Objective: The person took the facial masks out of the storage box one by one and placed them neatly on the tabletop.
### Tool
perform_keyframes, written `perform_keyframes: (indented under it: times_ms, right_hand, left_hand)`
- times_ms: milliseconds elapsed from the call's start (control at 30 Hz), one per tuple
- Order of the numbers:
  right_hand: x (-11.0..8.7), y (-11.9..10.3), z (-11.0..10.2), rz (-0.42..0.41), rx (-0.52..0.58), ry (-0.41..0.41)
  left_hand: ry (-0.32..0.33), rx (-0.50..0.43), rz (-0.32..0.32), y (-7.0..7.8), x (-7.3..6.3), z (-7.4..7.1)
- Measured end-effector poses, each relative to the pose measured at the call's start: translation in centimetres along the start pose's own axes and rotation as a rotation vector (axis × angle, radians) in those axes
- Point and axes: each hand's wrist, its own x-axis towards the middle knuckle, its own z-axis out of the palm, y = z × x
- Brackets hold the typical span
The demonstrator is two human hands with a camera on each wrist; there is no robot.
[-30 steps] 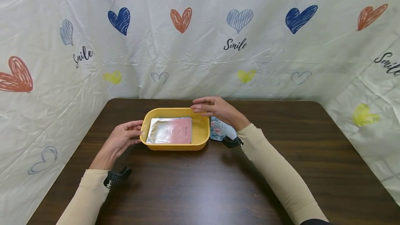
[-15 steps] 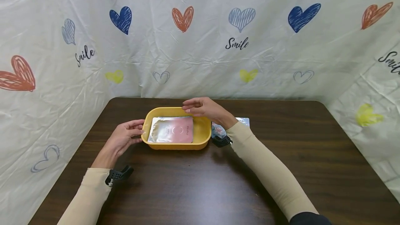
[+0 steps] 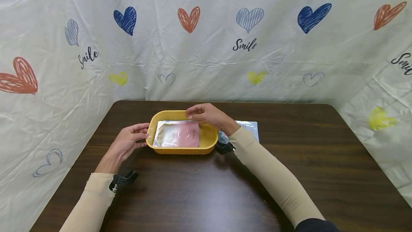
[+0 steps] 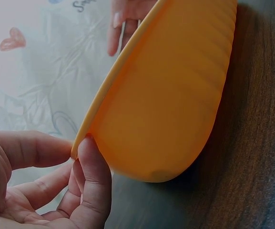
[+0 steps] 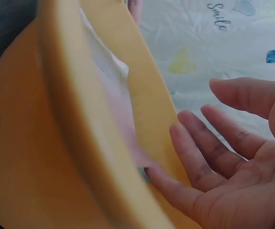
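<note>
A yellow plastic bin (image 3: 183, 151) sits near the table's far edge. In it lies a pink and silver flat packet (image 3: 177, 134), like a sheet mask sachet, with another bluish edge showing behind it. My left hand (image 3: 130, 140) pinches the bin's left rim between thumb and finger, plain in the left wrist view, where the bin's wall (image 4: 161, 105) fills the middle. Over the bin's right end hovers my right hand (image 3: 210, 115). In the right wrist view its fingers (image 5: 192, 157) are spread and loosely bent; whether the lowest fingertip touches the packet, I cannot tell.
A blue floral packet (image 3: 252, 127) lies on the dark wooden table (image 3: 206, 189) right of the bin, partly hidden by my right wrist. A white curtain (image 3: 209, 60) with printed hearts hangs behind the table.
My right hand has moved left and slightly down over the bin, uncovering more of the blue packet. My left hand keeps its pinch on the rim.
</note>
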Motion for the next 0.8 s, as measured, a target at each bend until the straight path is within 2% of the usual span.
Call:
perform_keyframes:
  times_ms: [300,500,800]
  right_hand:
    - [-0.4,0.4,0.2,-0.010,-0.042,-0.002]
    - [-0.6,0.2,0.9,0.051,-0.119,-0.007]
    - [-0.6,0.1,1.2,0.095,-0.081,-0.019]
  left_hand:
    - [-0.020,-0.004,0.021,0.1,-0.3,0.2]
    - [-0.031,-0.009,0.026,0.2,-0.4,0.2]
    - [-0.028,-0.014,0.022,0.2,-0.5,0.1]
